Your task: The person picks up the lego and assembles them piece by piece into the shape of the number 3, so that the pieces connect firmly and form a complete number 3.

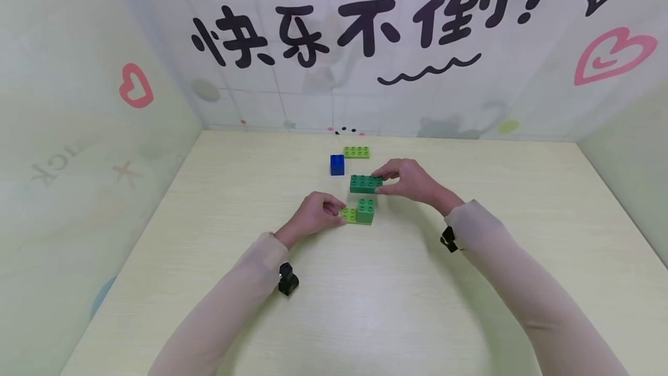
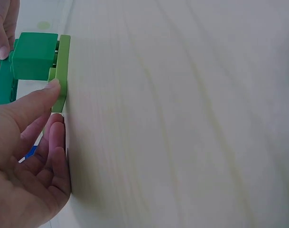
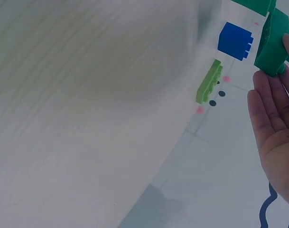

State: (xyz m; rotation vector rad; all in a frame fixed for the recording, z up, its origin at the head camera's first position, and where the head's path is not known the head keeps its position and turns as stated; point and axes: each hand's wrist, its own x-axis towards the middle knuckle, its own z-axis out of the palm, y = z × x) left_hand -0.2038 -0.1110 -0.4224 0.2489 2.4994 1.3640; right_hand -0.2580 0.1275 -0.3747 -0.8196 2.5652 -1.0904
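My left hand [image 1: 316,213] pinches the left end of a flat lime-green toy brick [image 1: 349,214] low on the table. On that brick's right half sits a square green brick [image 1: 365,212], studs up. In the left wrist view, the thumb lies on the lime brick [image 2: 61,80] with the fingertips at its end. My right hand [image 1: 409,181] grips a longer dark-green brick [image 1: 363,183] by its right end, fingers and thumb on opposite sides. The right wrist view shows this dark-green brick [image 3: 273,42] raised off the table, its hollow underside partly visible.
Behind the hands stand a blue brick [image 1: 337,165] and a second flat lime-green brick [image 1: 356,152]. The pale wooden table [image 1: 365,295] meets a printed cloth backdrop [image 1: 292,97] at its back edge. More cloth [image 1: 78,190] hangs along the left side.
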